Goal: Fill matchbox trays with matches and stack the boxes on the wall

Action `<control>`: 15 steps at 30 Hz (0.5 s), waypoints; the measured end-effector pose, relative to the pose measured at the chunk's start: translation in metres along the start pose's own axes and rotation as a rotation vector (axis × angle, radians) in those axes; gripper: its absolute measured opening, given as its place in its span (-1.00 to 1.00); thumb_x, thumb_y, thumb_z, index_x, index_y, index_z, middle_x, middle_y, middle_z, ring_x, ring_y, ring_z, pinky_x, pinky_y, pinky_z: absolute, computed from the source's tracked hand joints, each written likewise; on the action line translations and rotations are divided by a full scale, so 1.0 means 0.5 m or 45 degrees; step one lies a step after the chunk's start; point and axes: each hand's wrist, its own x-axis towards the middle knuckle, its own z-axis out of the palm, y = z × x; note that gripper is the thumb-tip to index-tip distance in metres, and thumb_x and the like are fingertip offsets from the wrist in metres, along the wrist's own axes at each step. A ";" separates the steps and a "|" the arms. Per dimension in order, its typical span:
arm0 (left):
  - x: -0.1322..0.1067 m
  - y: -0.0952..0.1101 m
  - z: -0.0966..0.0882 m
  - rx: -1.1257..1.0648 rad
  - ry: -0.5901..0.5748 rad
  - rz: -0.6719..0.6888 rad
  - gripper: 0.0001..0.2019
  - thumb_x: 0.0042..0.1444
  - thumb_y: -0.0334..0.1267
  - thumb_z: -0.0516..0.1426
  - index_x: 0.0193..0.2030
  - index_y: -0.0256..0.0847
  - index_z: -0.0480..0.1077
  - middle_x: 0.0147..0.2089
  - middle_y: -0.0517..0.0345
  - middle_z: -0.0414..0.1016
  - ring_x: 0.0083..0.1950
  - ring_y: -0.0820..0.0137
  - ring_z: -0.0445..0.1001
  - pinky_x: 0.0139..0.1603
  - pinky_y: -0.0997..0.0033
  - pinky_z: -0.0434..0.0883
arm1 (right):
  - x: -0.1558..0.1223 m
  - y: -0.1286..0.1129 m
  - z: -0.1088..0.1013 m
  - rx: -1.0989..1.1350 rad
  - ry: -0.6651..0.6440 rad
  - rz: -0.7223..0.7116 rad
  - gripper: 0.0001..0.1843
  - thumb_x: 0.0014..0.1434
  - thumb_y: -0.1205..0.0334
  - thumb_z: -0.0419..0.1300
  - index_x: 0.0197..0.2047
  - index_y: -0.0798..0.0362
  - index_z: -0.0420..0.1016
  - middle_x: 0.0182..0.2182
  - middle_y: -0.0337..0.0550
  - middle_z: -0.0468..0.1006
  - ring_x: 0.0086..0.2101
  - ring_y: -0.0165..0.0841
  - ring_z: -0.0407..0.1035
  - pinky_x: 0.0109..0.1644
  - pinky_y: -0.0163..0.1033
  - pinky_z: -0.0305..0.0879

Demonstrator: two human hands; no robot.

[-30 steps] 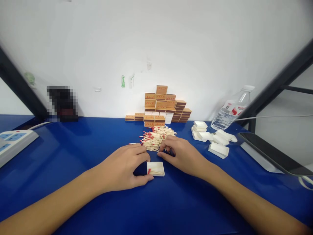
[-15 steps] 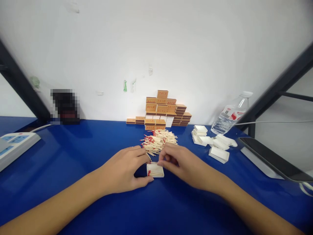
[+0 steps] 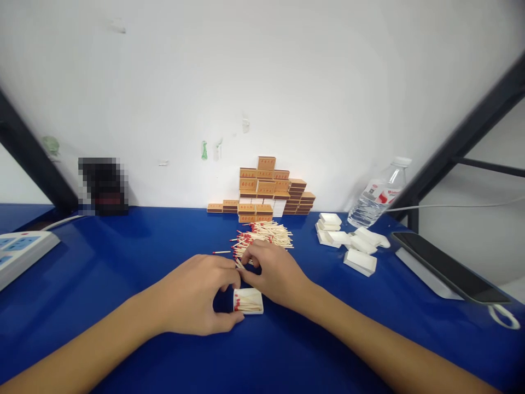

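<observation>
A small white matchbox tray (image 3: 248, 312) lies on the blue table, with several red-tipped matches (image 3: 251, 304) inside, mostly toward its near side. My left hand (image 3: 197, 295) is curled around the tray's left end, thumb at the near corner and fingertips by the far corner. Just beyond the tray, my right hand (image 3: 273, 271) has thumb and index finger pinched on matches at the near edge of a loose match pile (image 3: 273, 234). Its palm and other fingers hide part of that pile. One single match (image 3: 221, 252) lies left of the heap.
Stacked matchboxes (image 3: 266, 186) stand against the wall behind the pile. To the right are several white trays (image 3: 360, 261), a tilted water bottle (image 3: 377, 194) and a phone (image 3: 447, 268) on a white support. A power strip (image 3: 28, 254) sits at the left edge.
My right hand has moved from above the tray to the near edge of the pile. More matches now lie in the tray, and a single match lies apart on the left.
</observation>
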 end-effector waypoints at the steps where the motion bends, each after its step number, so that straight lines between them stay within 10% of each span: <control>1: 0.000 -0.002 0.000 0.003 0.005 -0.001 -0.78 0.06 -0.10 0.32 -0.36 -0.17 0.43 -0.36 0.21 0.47 -0.37 0.37 0.37 -0.36 0.31 0.26 | 0.002 -0.003 -0.001 -0.003 -0.037 0.024 -0.88 0.26 0.29 0.37 -0.28 0.06 0.50 -0.30 -0.19 0.53 -0.30 -0.35 0.37 -0.24 -0.25 0.17; 15: 0.006 -0.016 0.001 0.091 0.067 0.007 -0.80 0.18 -0.07 0.28 -0.26 -0.17 0.52 -0.36 0.19 0.49 -0.36 0.34 0.43 -0.34 0.32 0.26 | -0.058 0.043 -0.069 -0.272 -0.267 0.014 -0.90 0.49 0.30 0.13 -0.15 0.07 0.38 -0.18 -0.05 0.58 -0.26 -0.26 0.49 -0.23 -0.19 0.28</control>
